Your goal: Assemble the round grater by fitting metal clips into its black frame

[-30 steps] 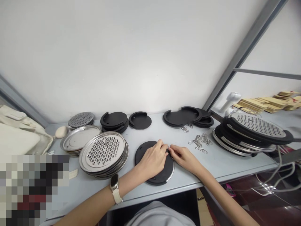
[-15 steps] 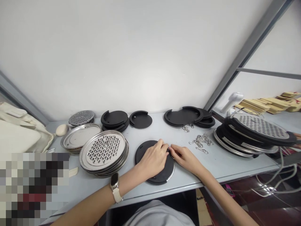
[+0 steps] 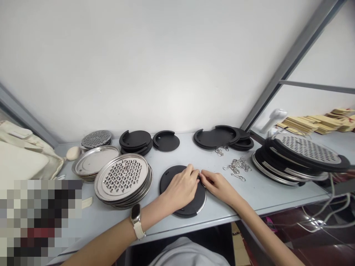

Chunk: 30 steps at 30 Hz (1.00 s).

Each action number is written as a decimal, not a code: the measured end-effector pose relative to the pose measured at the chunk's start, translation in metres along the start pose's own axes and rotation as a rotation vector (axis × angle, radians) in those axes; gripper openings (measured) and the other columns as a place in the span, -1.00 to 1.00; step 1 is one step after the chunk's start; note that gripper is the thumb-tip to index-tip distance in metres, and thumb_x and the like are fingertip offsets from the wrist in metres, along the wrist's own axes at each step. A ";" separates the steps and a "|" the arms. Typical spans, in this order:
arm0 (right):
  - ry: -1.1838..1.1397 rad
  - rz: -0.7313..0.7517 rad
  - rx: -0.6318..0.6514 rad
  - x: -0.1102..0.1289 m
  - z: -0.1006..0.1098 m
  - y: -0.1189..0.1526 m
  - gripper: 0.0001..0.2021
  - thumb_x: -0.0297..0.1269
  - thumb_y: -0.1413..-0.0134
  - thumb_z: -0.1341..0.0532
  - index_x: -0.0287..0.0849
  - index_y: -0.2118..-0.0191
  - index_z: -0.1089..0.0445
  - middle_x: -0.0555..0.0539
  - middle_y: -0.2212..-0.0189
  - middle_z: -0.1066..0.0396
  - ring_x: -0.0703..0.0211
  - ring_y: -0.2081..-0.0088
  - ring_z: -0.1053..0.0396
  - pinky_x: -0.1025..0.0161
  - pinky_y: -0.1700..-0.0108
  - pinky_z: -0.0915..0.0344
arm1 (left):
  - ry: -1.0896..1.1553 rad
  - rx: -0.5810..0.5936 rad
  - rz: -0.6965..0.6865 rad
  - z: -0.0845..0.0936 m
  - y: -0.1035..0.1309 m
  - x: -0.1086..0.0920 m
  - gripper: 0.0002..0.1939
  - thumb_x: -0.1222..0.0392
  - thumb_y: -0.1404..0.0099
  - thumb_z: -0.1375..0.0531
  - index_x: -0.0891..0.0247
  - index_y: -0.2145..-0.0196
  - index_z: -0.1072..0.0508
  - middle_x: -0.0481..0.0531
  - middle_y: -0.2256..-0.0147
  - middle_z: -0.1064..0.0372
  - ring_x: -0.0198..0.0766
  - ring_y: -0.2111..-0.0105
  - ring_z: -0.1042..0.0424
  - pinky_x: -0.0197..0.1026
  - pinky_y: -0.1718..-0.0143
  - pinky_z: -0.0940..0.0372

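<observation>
A round black disc [image 3: 177, 211] with a silver metal rim on its right side lies on the table before me. My left hand [image 3: 183, 186] rests across its upper part, fingers curled and pinched at the right edge. There my right hand [image 3: 215, 184] meets it, thumb and fingertips pressed together. Whatever small thing is between the fingertips is hidden. To the right of my hands lies a loose pile of silver wire clips [image 3: 235, 166]. On the left stands a stack of round metal graters [image 3: 122, 179], teeth showing on the top one.
Black round holders [image 3: 135, 139] line the wall, with more black holders [image 3: 213, 136] at back right. Metal discs [image 3: 95, 160] are stacked at left. A tall stack of black-rimmed graters [image 3: 307, 147] leans at right. A grey post [image 3: 266, 99] rises behind it.
Another person's fingers at the far right, beside the stack of black-rimmed graters, have gone out of view. My hands and the disc have hardly moved.
</observation>
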State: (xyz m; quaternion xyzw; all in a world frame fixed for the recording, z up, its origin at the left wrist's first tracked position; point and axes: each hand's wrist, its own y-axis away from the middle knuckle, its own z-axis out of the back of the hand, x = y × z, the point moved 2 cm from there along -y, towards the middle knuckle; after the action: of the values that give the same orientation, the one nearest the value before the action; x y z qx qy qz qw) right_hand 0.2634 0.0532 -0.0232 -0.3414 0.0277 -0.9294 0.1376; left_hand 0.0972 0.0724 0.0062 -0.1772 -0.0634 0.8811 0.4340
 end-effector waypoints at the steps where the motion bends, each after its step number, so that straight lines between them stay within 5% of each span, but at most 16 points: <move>1: -0.001 0.000 0.000 0.000 0.000 0.000 -0.69 -0.19 -0.31 0.07 -0.12 0.47 -0.10 0.11 0.61 -0.11 0.28 0.56 -0.09 0.34 0.47 -0.02 | -0.002 -0.002 0.000 0.000 0.000 0.000 -0.80 0.27 -0.44 0.08 0.25 0.03 -0.22 0.04 0.19 -0.17 -0.22 0.32 -0.33 -0.20 0.34 -0.31; 30: -0.005 -0.007 0.001 -0.002 -0.002 -0.002 -0.69 -0.16 -0.32 0.08 -0.11 0.48 -0.05 0.12 0.61 -0.07 0.28 0.56 -0.09 0.33 0.46 -0.01 | 0.032 -0.025 0.030 -0.002 0.002 0.000 -0.79 0.25 -0.44 0.07 0.22 -0.01 -0.17 0.04 0.15 -0.18 -0.22 0.32 -0.36 -0.19 0.32 -0.32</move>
State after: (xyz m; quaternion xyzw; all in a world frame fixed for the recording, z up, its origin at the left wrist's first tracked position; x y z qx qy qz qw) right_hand 0.2634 0.0557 -0.0254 -0.3438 0.0258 -0.9290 0.1347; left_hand 0.0968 0.0711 0.0038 -0.1976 -0.0648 0.8836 0.4195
